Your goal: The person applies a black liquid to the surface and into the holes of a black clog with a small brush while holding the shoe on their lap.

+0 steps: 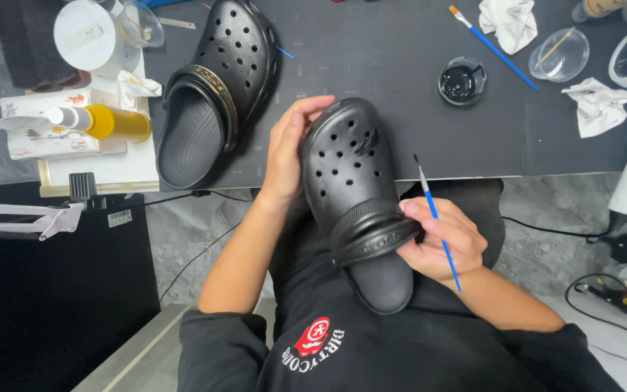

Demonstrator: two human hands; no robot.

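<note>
Dark desk [400, 87] up top, grey floor below. Black clog [353, 185] off the desk, over the lap, toe toward the desk edge. Left hand [288, 149] curled around the clog's toe side, gripping it. Right hand [440, 243] closed on the heel strap, with a thin blue paintbrush [435, 218] pinched between the fingers, bristles upward. Second black clog [215, 87] lying on the desk, well apart. Small round dish [462, 80] holding glossy black paint. Clear plastic cup [560, 54] with a stick inside. Another blue-handled brush [491, 45] beside crumpled tissues [596, 105]. Yellow bottle [107, 121] lying at far left.
</note>
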